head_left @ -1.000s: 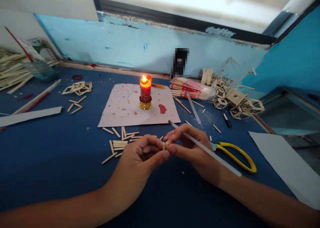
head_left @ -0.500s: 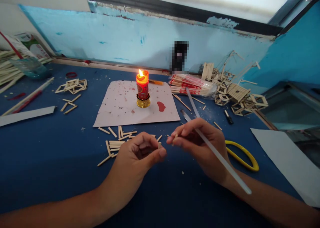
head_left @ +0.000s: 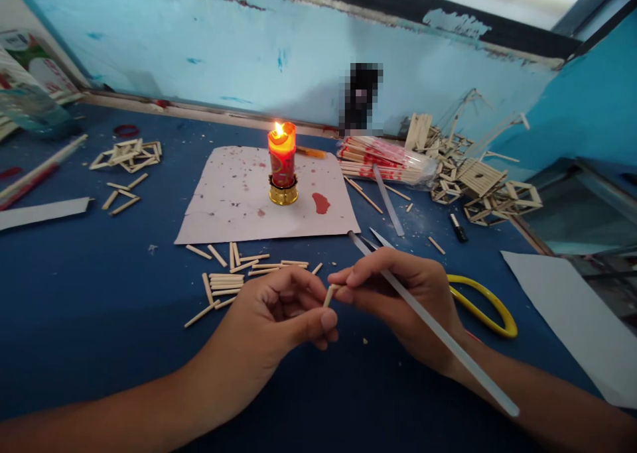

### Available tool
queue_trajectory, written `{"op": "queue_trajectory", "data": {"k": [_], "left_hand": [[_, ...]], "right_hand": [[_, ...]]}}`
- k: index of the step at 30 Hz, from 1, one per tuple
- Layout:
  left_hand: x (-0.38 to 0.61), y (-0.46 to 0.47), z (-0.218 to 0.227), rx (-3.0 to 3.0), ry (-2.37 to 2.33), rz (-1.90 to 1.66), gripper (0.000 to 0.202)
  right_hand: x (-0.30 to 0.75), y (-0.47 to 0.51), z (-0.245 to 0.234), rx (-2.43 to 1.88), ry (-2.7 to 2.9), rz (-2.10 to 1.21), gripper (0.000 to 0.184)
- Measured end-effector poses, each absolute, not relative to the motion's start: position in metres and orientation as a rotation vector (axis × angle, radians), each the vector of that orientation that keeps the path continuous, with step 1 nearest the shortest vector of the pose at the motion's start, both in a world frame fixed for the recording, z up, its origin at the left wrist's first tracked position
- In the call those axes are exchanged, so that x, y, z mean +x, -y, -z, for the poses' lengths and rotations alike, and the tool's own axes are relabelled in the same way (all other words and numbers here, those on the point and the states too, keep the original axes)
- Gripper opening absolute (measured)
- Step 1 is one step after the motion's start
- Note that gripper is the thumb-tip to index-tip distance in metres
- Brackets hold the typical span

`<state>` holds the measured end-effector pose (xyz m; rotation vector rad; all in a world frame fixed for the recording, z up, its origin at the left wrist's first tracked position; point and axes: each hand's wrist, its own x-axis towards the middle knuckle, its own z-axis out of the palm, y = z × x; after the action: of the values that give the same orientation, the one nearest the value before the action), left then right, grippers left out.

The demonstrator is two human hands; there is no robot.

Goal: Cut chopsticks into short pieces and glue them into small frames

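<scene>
My left hand [head_left: 279, 317] is curled, thumb against the forefinger, touching a short pale stick piece [head_left: 328, 296]. My right hand [head_left: 398, 294] pinches the same stick piece at its upper end and also grips a long white glue stick [head_left: 438, 330], which runs from near the paper back over my wrist. Both hands hover over the blue table [head_left: 99, 320]. Just beyond them lie several cut sticks [head_left: 233, 274]. A lit red candle [head_left: 281, 163] in a gold holder stands on a wax-spotted paper sheet [head_left: 239, 197].
Yellow-handled scissors [head_left: 485, 304] lie right of my right hand. A bag of sticks [head_left: 383, 164] and several stick frames [head_left: 478, 188] sit at the back right. More frames [head_left: 127, 154] lie at the left. White paper strips [head_left: 572, 314] lie at both sides.
The hands parted slightly, then met again around the short stick piece. The view has tilted down, and the glue stick's tip now points nearer the paper.
</scene>
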<state>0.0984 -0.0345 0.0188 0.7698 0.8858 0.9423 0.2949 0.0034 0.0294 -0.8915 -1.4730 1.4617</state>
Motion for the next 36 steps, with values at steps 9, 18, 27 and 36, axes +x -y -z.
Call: {"op": "queue_trajectory", "data": {"k": [9,18,27,36], "left_hand": [[0.0964,0.0332,-0.0172,0.766,-0.885,-0.941,0.013],[0.0983,0.0307,-0.0227,0.772,-0.927,-0.935,0.018],[0.0972,0.032,-0.022,0.783,-0.933,-0.929,0.018],[0.097,0.0312,-0.0241,0.781,-0.943,-0.898,0.018]], "right_hand": [[0.2959,-0.0038,-0.0335,-0.939,1.483,-1.497,0.015],[0.298,-0.0019,-0.0326,-1.005,1.609,-1.332,0.015],[0.2976,-0.0031,-0.0323,-0.995,1.622,-1.324,0.016],[0.3018,-0.0014,-0.0348,-0.958,1.84,-1.131,0.009]]}}
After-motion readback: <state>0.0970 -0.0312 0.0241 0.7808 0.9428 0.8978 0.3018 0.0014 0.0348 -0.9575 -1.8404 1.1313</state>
